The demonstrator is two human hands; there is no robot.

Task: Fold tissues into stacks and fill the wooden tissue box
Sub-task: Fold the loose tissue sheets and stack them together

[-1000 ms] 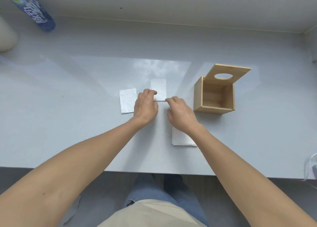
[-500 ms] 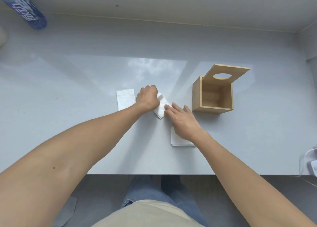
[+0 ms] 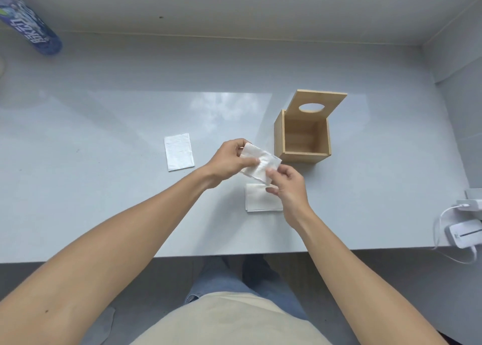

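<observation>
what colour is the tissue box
Light tan wood, bare inside; only the head view shows it.

Folded white tissue [image 3: 260, 165] held up off the table, tilted, just left of the wooden box [image 3: 302, 138]. Box open, lid [image 3: 322, 104] with oval hole raised behind. Second folded tissue [image 3: 179, 151] flat, farther left. Small stack [image 3: 258, 200] flat, nearer.

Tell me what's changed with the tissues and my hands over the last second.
The folded tissue that lay flat on the table is now lifted, pinched by the left hand and right hand, nearer the wooden box. The left tissue, the near stack and the empty box stayed put.
</observation>
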